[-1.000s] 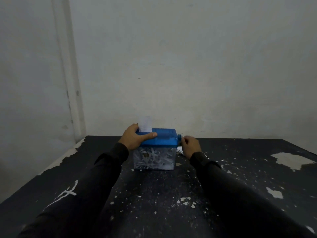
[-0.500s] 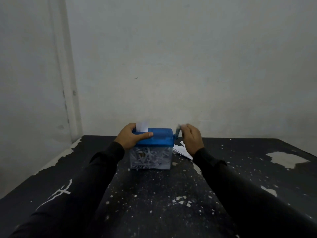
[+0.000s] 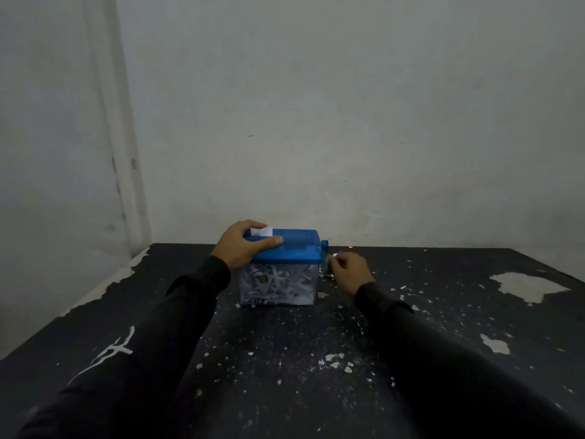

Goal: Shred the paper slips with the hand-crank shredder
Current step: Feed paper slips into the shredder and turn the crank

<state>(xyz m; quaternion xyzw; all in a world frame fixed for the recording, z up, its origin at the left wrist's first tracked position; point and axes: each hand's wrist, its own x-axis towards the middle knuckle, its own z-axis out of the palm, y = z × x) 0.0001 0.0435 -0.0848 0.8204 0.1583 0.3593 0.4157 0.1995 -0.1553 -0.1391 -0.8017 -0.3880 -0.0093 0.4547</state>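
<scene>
the shredder (image 3: 280,267) stands on the black table (image 3: 285,359) near the wall. the left hand (image 3: 243,245) grips its blue lid beside a paper slip (image 3: 262,231) poking from the slot. the right hand (image 3: 349,270), just right of the shredder, curls round the crank (image 3: 324,256).

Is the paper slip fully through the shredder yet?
No. A short white end of the slip sticks up from the blue lid.
</scene>
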